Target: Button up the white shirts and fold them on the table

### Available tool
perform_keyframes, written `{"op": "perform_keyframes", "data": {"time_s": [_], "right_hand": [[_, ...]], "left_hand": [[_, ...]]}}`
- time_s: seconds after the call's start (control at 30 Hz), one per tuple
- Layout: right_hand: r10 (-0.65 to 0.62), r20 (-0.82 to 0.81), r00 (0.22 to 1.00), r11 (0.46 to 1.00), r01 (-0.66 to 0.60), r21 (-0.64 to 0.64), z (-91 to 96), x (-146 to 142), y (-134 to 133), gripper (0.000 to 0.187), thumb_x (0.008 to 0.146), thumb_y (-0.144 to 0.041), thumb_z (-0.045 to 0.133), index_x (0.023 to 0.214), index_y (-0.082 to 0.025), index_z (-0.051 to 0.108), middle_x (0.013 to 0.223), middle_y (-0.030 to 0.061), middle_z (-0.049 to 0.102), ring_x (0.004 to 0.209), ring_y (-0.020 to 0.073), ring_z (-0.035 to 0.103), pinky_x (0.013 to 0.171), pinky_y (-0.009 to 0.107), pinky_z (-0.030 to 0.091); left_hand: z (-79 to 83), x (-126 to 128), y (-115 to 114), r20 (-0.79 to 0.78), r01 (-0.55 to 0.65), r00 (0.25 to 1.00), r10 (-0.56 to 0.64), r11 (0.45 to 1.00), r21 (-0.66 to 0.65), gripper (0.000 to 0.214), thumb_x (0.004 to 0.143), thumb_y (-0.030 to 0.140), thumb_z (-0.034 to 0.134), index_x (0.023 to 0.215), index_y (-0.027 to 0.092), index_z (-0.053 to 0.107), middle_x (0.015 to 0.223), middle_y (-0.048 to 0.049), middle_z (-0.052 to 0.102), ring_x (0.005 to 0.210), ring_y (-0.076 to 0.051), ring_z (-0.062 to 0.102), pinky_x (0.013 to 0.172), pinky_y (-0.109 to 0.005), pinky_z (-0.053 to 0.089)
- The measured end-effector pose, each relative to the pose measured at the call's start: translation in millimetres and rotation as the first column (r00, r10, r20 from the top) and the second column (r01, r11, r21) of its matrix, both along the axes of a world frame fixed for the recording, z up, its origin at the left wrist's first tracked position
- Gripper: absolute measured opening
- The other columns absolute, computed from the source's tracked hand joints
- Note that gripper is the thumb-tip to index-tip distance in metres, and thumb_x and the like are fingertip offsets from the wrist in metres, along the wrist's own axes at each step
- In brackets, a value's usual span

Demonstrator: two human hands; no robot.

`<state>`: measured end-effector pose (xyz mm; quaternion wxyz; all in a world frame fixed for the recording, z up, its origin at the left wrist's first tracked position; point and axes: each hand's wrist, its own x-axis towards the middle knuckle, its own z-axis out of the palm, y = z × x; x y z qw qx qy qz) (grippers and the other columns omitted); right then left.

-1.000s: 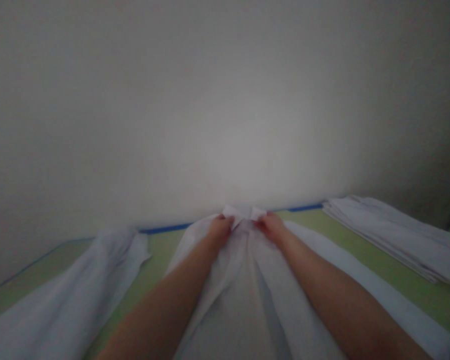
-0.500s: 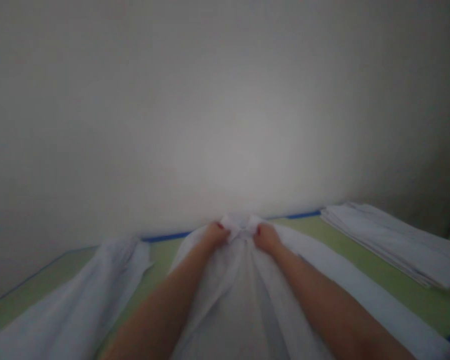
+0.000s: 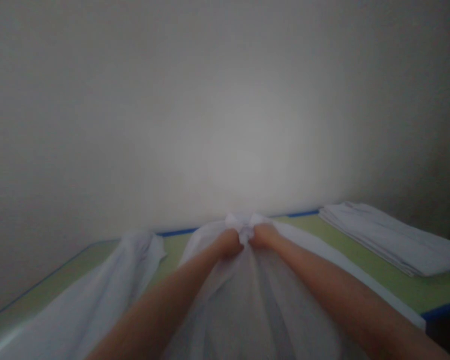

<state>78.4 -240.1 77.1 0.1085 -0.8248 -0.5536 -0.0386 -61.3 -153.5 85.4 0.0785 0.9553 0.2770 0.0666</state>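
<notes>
Left hand (image 3: 231, 243) and right hand (image 3: 263, 236), grips closed, pinch the white garment (image 3: 234, 305).

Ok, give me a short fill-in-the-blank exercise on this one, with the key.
1. The left hand and the right hand grip one collared garment, whose colour is ____.
2. The tabletop beneath it is coloured ____.
3. The edging along the tabletop's far side is coloured ____.
4. The folded stack of cloth lies toward the picture's ____ side.

Missing words: white; green; blue; right.
</notes>
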Motion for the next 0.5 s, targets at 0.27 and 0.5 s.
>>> {"op": "perform_keyframes", "data": {"time_s": [0.27,0.5], "right_hand": [[-0.075,0.009,0.997,0.997,0.075,0.029,-11.6,-8.0,-21.4,0.03,0.074,-0.032,0.057,0.092,-0.012,0.069,0.092,0.0182,0.067,0.088,0.0242,0.063,0.073,0.028,0.045],[0.002,-0.049,0.999,0.999,0.0,0.04,11.8,10.7,-12.7,0.032,0.08,-0.028,0.052,0.105,-0.016,0.067,0.102,0.0143,0.066,0.099,0.0226,0.059,0.08,0.027,0.042]], "left_hand": [[-14.8,6.7,-4.4,0.055,-0.029,0.998,0.025,0.996,0.08,0.022,0.073,0.025,0.051,0.076,0.013,0.069,0.082,-0.0142,0.068,0.079,-0.021,0.063,0.073,-0.027,0.045],[-14.6,14.6,-1.1,-0.002,-0.028,1.0,0.028,0.996,0.085,0.022,0.071,0.027,0.054,0.079,0.014,0.069,0.084,-0.0135,0.068,0.086,-0.022,0.062,0.079,-0.028,0.044]]}}
